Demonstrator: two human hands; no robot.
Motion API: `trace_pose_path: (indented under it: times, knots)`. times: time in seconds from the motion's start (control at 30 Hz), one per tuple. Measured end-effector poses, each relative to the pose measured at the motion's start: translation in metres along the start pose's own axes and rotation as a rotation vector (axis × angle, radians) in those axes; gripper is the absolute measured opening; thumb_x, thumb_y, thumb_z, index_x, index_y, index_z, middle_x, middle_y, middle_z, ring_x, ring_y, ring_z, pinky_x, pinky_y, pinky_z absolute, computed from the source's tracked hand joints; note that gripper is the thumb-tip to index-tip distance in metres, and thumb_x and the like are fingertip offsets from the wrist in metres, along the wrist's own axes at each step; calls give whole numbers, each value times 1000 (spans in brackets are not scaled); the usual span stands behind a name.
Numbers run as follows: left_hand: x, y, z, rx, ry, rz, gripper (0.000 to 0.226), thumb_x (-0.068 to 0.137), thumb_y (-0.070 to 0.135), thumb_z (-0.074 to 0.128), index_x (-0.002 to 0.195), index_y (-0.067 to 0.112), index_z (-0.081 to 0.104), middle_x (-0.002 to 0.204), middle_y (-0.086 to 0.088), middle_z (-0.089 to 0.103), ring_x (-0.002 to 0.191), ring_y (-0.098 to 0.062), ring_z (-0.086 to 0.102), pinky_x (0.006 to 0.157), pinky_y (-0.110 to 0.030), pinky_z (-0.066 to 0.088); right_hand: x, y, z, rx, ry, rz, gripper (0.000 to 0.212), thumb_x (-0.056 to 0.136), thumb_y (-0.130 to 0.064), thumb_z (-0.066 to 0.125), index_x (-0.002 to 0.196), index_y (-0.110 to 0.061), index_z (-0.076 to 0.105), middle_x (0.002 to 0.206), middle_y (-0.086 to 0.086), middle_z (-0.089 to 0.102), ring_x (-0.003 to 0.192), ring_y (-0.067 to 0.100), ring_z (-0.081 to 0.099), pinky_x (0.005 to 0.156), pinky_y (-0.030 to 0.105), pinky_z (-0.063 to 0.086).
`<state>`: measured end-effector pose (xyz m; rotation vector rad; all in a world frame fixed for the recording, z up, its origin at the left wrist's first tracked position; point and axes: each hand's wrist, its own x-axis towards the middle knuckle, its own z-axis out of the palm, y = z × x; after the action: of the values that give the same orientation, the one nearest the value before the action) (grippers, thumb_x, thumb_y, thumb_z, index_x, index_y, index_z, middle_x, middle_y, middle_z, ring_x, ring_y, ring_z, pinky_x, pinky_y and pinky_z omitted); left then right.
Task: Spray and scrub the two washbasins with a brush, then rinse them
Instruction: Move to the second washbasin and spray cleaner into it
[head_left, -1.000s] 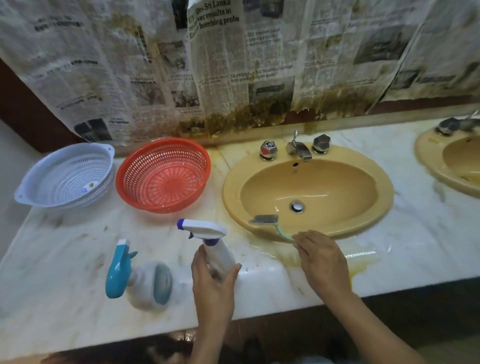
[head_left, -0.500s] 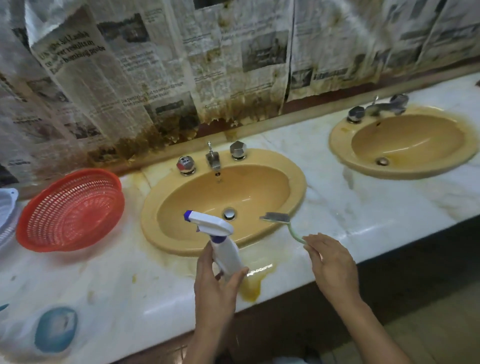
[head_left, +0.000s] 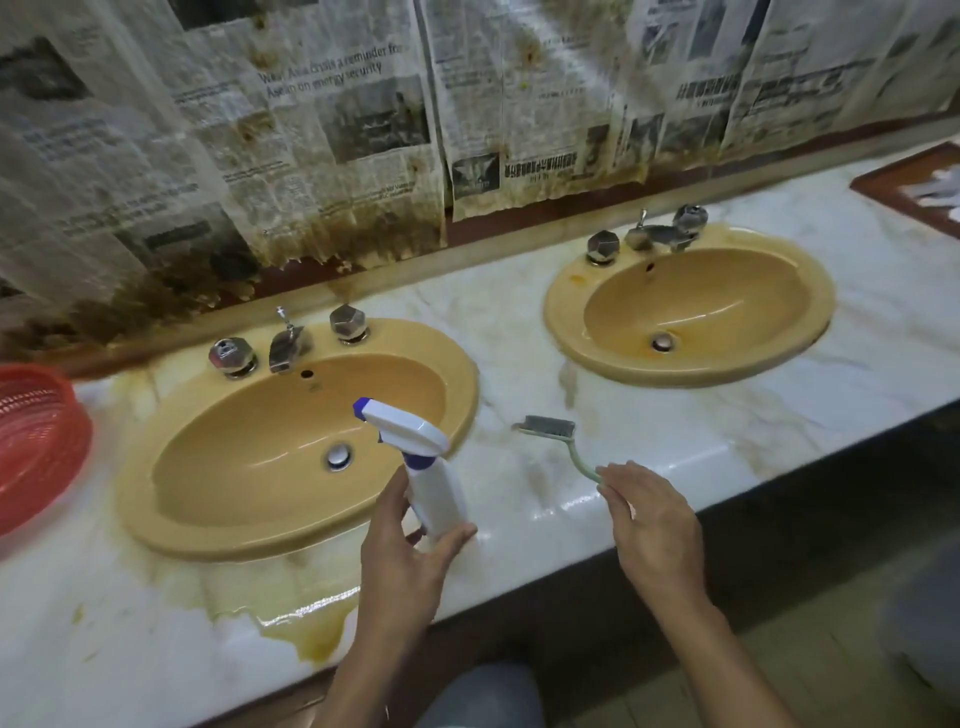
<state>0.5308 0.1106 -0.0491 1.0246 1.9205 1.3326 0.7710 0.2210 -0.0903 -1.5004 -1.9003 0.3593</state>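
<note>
Two hands are at work, each holding one tool. The left hand (head_left: 410, 551) wraps its fingers and thumb round the lower body of the single spray bottle (head_left: 434, 483). The bottle is smooth white plastic with a blue collar and nozzle tip, held nearly upright over the near rim of one washbasin. The right hand (head_left: 652, 525), back upward, pinches the end of the one brush (head_left: 571, 452). This has a thin, curved, pale green handle and a flat grey bristle head. Its head lies over the desk (head_left: 519, 322) between the two basins; whether it touches the surface cannot be told.

Both washbasins are glossy ochre ovals sunk into the white veined marble desk, one (head_left: 156, 519) towards the left end and one (head_left: 571, 338) towards the right. Each carries two faceted metal knobs and one spout. A yellow-brown puddle (head_left: 306, 629) spreads to the front edge. One red mesh basket (head_left: 36, 441) sits at the left edge. Several stained newspaper sheets (head_left: 311, 130) hang along the back edge.
</note>
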Motion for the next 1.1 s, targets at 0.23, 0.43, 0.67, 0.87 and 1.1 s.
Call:
trace_pose_path:
  times: [0.23, 0.43, 0.67, 0.87, 1.1]
  knots:
    - [46, 12, 58, -54, 27, -52, 84, 75, 21, 92, 142, 45, 47, 136, 25, 57, 125, 7, 52, 94, -29, 56, 69, 36, 9, -85, -80, -96, 23, 81, -7, 84, 103, -15, 81, 105, 0, 78, 103, 21, 71, 96, 27, 45]
    - [76, 29, 114, -94, 22, -63, 78, 77, 21, 90, 138, 48, 48, 134, 30, 57, 122, 10, 54, 85, -9, 51, 116, 70, 15, -137, -144, -172, 25, 81, -11, 85, 104, -19, 81, 105, -4, 78, 107, 17, 69, 97, 27, 44]
    - [84, 41, 146, -74, 22, -132, 78, 80, 23, 88, 145, 39, 49, 142, 24, 55, 124, 9, 53, 98, -24, 50, 143, 99, 29, -79, -260, -237, 20, 86, -17, 75, 105, -21, 81, 105, -8, 77, 108, 15, 70, 98, 25, 46]
    - [68, 37, 165, -66, 105, -181, 80, 79, 20, 89, 144, 43, 49, 142, 20, 56, 129, -1, 54, 92, -16, 50, 153, 102, 38, -65, -424, -367, 33, 72, -11, 90, 101, -24, 81, 96, -11, 77, 100, 18, 73, 87, 33, 57]
    - [43, 53, 202, -89, 285, -242, 77, 78, 10, 88, 135, 39, 46, 132, 25, 54, 111, 18, 56, 76, 0, 47, 163, 103, 49, -232, -552, -492, 12, 72, -18, 81, 77, -26, 73, 75, -7, 62, 78, 20, 58, 65, 32, 48]
